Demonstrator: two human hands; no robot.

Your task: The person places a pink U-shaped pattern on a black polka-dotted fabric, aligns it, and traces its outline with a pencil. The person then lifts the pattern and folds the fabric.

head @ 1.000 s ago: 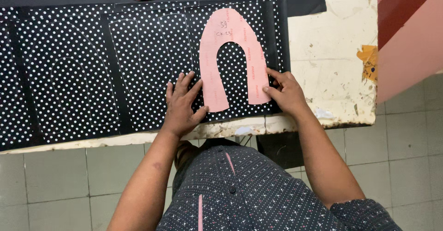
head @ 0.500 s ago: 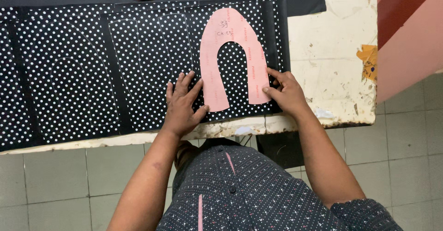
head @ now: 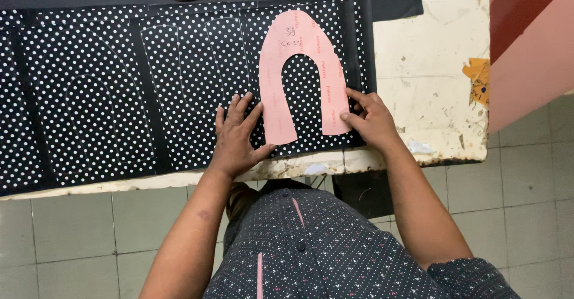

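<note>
While my left hand (head: 236, 135) lies flat and open beside the pink horseshoe pattern (head: 302, 75) and my right hand (head: 372, 118) pins its outer leg, both empty, on the dotted fabric (head: 89, 90), faint outlines show leftward, this placement apparently untraced.

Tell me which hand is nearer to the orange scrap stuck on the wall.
The right hand. It rests at the right leg of the pink horseshoe-shaped pattern, on the side toward the orange scrap. The left hand lies flat on the polka-dot fabric, beyond the pattern's left leg.
</note>
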